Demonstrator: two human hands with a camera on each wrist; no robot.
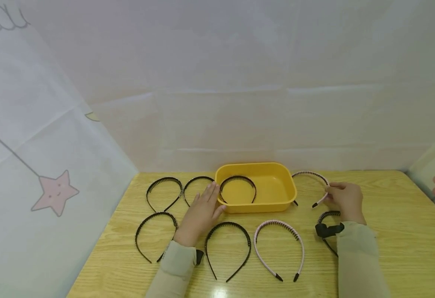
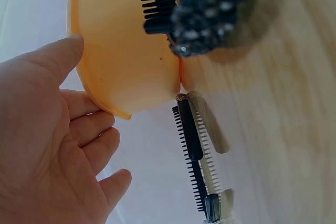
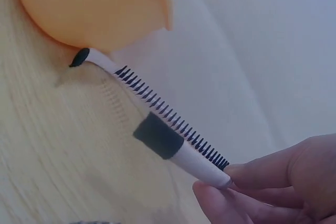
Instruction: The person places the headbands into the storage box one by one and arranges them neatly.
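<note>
My right hand (image 1: 345, 200) pinches a pale pink toothed headband (image 1: 310, 173) by one side, between thumb and fingertips. In the right wrist view this headband (image 3: 157, 109) is tilted, one dark-tipped end close by the yellow basin (image 3: 94, 14) and the pinched side toward the hand. My left hand (image 1: 198, 215) rests against the left end of the yellow basin (image 1: 256, 208), fingers along its rim and thumb toward its front wall. Inside the basin lies a black toothed headband (image 1: 237, 177). In the left wrist view the fingertips touch the basin's edge (image 2: 126, 77).
Black headbands (image 1: 164, 179) lie left of the basin, one partly behind the left hand. In front are another black headband (image 1: 227, 224) and a pink headband (image 1: 277, 222). A dark headband (image 1: 327, 214) is partly hidden under the right wrist. White cloth (image 1: 221, 103) hangs behind the wooden table (image 1: 396, 231).
</note>
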